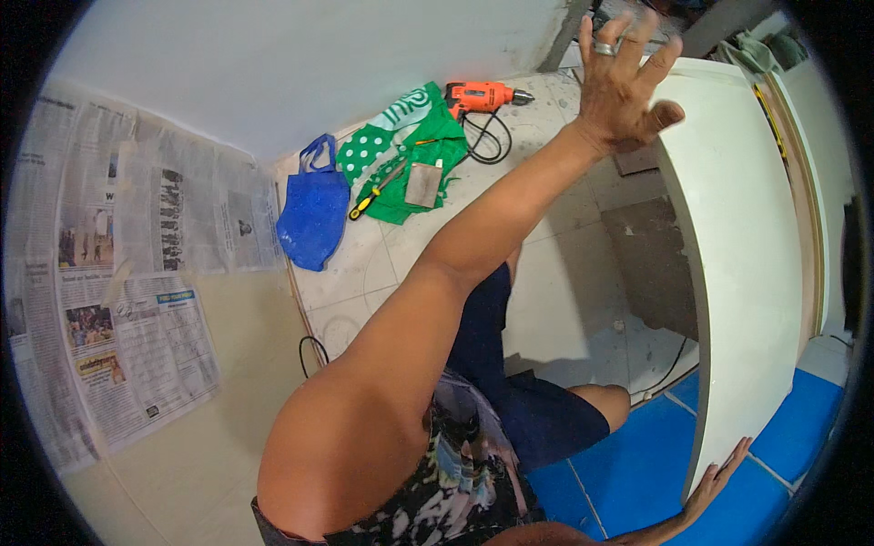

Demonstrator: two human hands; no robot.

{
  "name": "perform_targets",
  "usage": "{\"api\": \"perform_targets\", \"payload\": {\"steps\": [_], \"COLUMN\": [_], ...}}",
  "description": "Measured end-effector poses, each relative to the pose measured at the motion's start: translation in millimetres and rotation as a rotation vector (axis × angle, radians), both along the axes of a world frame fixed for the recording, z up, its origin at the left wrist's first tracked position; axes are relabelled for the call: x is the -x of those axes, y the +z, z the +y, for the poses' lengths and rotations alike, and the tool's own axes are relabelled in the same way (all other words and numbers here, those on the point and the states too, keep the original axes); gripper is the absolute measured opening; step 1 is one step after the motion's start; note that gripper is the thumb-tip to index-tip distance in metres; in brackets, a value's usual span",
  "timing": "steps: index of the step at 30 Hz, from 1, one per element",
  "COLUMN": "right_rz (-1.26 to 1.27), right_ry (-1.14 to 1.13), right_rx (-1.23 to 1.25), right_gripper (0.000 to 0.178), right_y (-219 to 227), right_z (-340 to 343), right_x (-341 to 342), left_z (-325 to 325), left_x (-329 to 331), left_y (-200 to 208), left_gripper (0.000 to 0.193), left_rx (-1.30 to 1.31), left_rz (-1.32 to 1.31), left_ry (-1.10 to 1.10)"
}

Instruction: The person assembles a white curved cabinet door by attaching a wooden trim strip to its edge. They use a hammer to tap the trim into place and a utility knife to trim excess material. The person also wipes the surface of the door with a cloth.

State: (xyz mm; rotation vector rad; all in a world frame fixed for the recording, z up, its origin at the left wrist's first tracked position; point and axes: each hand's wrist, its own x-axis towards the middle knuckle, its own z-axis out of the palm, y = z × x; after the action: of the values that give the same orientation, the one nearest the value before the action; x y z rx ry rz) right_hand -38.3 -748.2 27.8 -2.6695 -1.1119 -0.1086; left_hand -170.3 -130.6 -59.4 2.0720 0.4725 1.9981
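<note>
Far left of the white panel [746,227], newspaper sheets [146,218] cover a pale surface. Nearer the panel, but well apart from it, a blue fabric bag [314,218] with a loop handle lies on the light tiled floor [355,273]. On the panel side of this bag, a green plastic bag [369,155] with white dots is spread flat. It supports a yellow-and-black screwdriver [370,197] and, closer to the panel, a grey rectangular plate [424,185]. An orange corded drill [478,97], its black cable [508,146] looped below it, lies left of the panel's upper end.

The left hand [628,86], wearing a silver ring [603,49], is raised at the panel's upper left corner. Its fingers are released and spread, with blurred tips; contact with the panel cannot be confirmed. A grey-brown board [651,264] lies low beside the panel's left edge, partly hidden by it.

The panel extends lengthwise down the right side, narrow edge facing left, lower end above blue floor tiles [628,473]. The right hand [715,482] is against that lower end, fingers extended along the surface and not clenched. A yellow-and-black strip [769,118] lies along the panel's upper right side.
</note>
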Motion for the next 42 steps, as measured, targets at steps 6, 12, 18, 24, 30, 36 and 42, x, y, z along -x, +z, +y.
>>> {"api": "perform_targets", "payload": {"steps": [6,12,18,24,30,36,42], "right_rz": [0.059,0.236,-0.063,-0.048,-0.073,0.0,-0.004], "right_ry": [0.012,-0.266,0.351,0.59,0.453,0.461,0.485], "right_rx": [-0.001,0.75,0.311,0.315,0.176,0.154,0.259], "right_gripper": [0.079,0.075,0.079,0.101,0.093,0.077,0.08], "right_y": [10,102,79,44,8,21,21], "right_z": [-2,67,253,342,359,366,367], "right_x": [0,-20,-42,-50,-63,-61,-63], "left_z": [48,1,7,18,-26,-114,-139], "left_x": [118,223,237,255,173,85,46], "left_y": [-165,-336,-354,-242,-59,28,30], "left_gripper": [0.072,0.113,0.114,0.098,0.09,0.083,0.074], "left_rx": [0.881,1.307,1.224,1.082,1.116,1.258,1.137], "left_rz": [-0.033,0.952,1.001,0.529,0.312,-0.029,0.019], "left_ry": [0.094,0.563,0.695,0.442,-0.053,-0.145,0.133]}}
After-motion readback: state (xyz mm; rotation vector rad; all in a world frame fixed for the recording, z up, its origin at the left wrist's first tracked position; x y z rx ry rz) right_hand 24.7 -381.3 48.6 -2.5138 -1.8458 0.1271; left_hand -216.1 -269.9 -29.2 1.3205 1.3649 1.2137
